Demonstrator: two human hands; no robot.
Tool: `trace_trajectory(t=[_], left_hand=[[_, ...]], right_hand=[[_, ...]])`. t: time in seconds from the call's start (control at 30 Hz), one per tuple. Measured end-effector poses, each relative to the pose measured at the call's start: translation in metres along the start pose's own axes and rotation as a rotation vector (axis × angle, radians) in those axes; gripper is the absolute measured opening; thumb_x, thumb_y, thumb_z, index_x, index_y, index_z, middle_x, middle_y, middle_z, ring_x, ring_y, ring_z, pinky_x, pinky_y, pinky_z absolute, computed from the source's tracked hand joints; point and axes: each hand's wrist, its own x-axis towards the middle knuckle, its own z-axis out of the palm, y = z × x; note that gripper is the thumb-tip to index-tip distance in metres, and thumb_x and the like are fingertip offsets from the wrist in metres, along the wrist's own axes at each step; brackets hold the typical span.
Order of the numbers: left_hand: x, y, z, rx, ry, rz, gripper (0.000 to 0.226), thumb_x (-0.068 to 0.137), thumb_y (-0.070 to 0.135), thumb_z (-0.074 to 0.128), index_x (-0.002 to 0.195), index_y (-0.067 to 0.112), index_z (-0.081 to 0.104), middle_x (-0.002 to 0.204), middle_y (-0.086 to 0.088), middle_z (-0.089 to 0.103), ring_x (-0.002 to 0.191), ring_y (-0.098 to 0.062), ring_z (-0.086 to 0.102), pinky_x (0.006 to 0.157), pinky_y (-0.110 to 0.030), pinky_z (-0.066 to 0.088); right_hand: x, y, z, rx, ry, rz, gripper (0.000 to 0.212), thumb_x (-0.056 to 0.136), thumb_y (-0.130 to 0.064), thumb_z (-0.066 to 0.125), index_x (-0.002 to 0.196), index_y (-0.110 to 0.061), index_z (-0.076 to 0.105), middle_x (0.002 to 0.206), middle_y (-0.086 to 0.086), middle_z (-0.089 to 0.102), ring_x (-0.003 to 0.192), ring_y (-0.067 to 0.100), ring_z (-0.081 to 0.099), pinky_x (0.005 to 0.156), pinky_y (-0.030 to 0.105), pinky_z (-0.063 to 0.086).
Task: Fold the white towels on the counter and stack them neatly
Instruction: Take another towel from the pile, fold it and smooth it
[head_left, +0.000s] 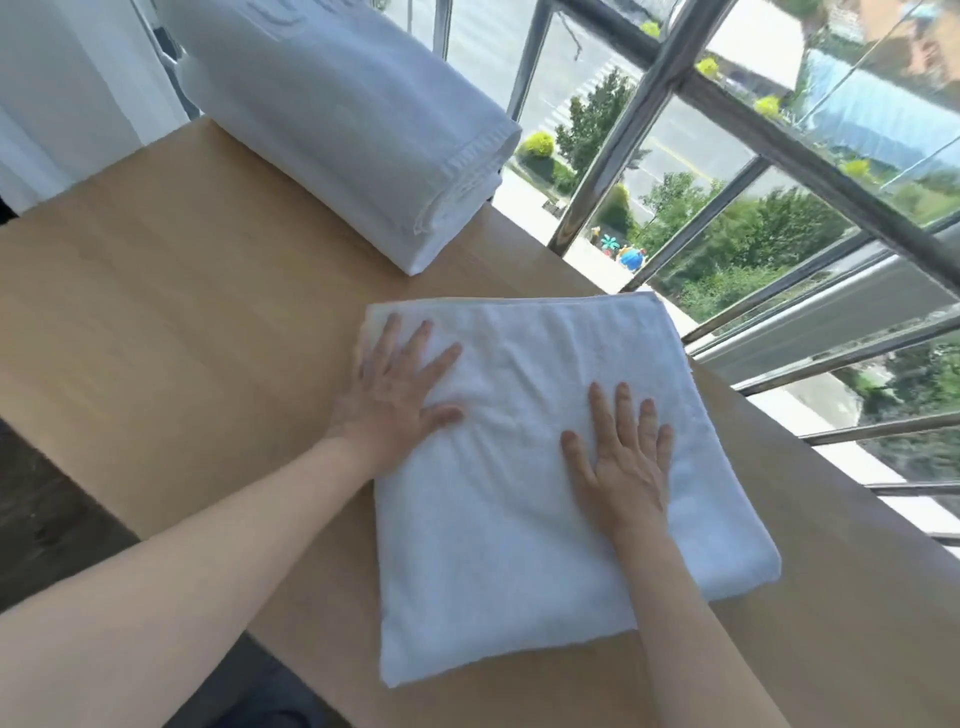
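A folded towel (498, 545) is being pressed flat on the counter (171, 322), near the counter's window-side edge. The left hand (397, 397) is being laid on it with fingers straight and spread, its heel over the counter; the right hand (626, 462) is being held flat on the towel. Nothing is being gripped. A stack (337, 130) of folded towels is lying at the counter's far end.

Soft, nubby terry towel (545, 467) on matt pale wood counter (182, 312); shiny metal window bars (613, 140)

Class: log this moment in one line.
left hand flat on folded white towel | right hand flat too | white towel stack behind, apart
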Motion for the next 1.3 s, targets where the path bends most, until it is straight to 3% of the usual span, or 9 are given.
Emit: trace_trajectory(t=[0.17, 0.3, 0.4, 0.57, 0.7, 0.8, 0.9, 1.1, 1.3], left_hand=[[-0.003, 0.059, -0.008, -0.033, 0.073, 0.019, 0.058, 0.102, 0.053, 0.006, 0.153, 0.044, -0.022, 0.158, 0.002, -0.042, 0.141, -0.030, -0.042, 0.112, -0.052, -0.029], [-0.058, 0.091, 0.027, -0.082, -0.007, 0.159, 0.072, 0.096, 0.064, 0.013, 0.159, 0.037, -0.010, 0.166, -0.002, -0.025, 0.150, -0.033, -0.028, 0.117, -0.058, -0.019], [-0.042, 0.086, 0.028, -0.019, 0.076, 0.250, 0.075, 0.096, 0.062, 0.024, 0.161, 0.033, 0.001, 0.168, -0.005, -0.014, 0.153, -0.034, -0.016, 0.119, -0.061, -0.008], [0.004, 0.095, 0.007, 0.097, -0.009, 0.436, 0.071, 0.097, 0.065, 0.009, 0.158, 0.038, -0.015, 0.165, 0.002, -0.027, 0.149, -0.027, -0.030, 0.121, -0.054, -0.013], [-0.025, 0.098, 0.016, 0.010, 0.027, 0.439, 0.068, 0.101, 0.062, 0.019, 0.160, 0.035, 0.000, 0.169, 0.002, -0.011, 0.154, -0.025, -0.015, 0.123, -0.050, -0.006], [-0.037, 0.097, 0.028, 0.034, 0.075, 0.436, 0.073, 0.100, 0.063, 0.028, 0.162, 0.030, 0.007, 0.170, -0.002, -0.004, 0.155, -0.027, -0.007, 0.121, -0.054, 0.003], [-0.032, 0.098, 0.024, 0.067, 0.082, 0.447, 0.075, 0.099, 0.063, 0.031, 0.162, 0.027, 0.010, 0.170, -0.004, 0.000, 0.156, -0.029, -0.002, 0.121, -0.056, 0.010], [-0.033, 0.099, 0.025, 0.086, 0.095, 0.453, 0.076, 0.096, 0.060, 0.033, 0.162, 0.026, 0.011, 0.170, -0.003, 0.003, 0.156, -0.029, 0.002, 0.121, -0.056, 0.011], [-0.035, 0.101, 0.023, 0.062, 0.123, 0.446, 0.073, 0.096, 0.057, 0.033, 0.161, 0.027, 0.017, 0.169, -0.001, 0.007, 0.156, -0.027, 0.005, 0.122, -0.053, 0.011]], right_hand=[[-0.056, -0.012, 0.017, -0.009, -0.011, 0.130, 0.067, 0.089, -0.078, 0.007, 0.147, -0.061, -0.020, 0.162, -0.021, -0.024, 0.151, 0.030, -0.026, 0.112, 0.066, -0.021], [-0.071, -0.030, 0.035, -0.003, 0.040, 0.307, 0.064, 0.089, -0.073, -0.003, 0.147, -0.057, -0.024, 0.163, -0.018, -0.025, 0.151, 0.031, -0.024, 0.111, 0.068, -0.019], [-0.071, -0.036, 0.041, 0.012, 0.059, 0.400, 0.064, 0.091, -0.069, -0.004, 0.149, -0.053, -0.025, 0.163, -0.015, -0.027, 0.151, 0.033, -0.024, 0.111, 0.069, -0.018], [-0.065, -0.038, 0.032, 0.150, 0.029, 0.557, 0.063, 0.096, -0.065, 0.005, 0.150, -0.051, -0.024, 0.162, -0.012, -0.031, 0.148, 0.033, -0.030, 0.109, 0.070, -0.019], [-0.082, -0.036, 0.032, 0.204, 0.103, 0.446, 0.060, 0.100, -0.055, 0.010, 0.150, -0.051, -0.022, 0.165, -0.012, -0.024, 0.150, 0.026, -0.029, 0.112, 0.068, -0.018], [-0.079, -0.033, 0.031, 0.219, 0.244, 0.168, 0.059, 0.103, -0.039, 0.026, 0.159, -0.044, 0.008, 0.169, -0.008, 0.000, 0.156, 0.022, -0.009, 0.119, 0.063, -0.009], [-0.053, -0.019, 0.027, 0.161, 0.205, 0.035, 0.056, 0.105, -0.040, 0.027, 0.158, -0.044, 0.012, 0.169, -0.010, -0.001, 0.155, 0.017, -0.011, 0.120, 0.058, -0.008], [0.009, 0.039, 0.009, 0.055, 0.151, 0.087, 0.063, 0.099, -0.060, 0.017, 0.158, -0.046, -0.002, 0.168, -0.011, -0.011, 0.152, 0.013, -0.021, 0.121, 0.047, -0.017], [0.035, 0.090, -0.003, 0.109, 0.146, 0.276, 0.069, 0.094, -0.064, 0.009, 0.159, -0.042, -0.004, 0.168, -0.009, -0.011, 0.153, 0.013, -0.017, 0.122, 0.043, -0.015]])
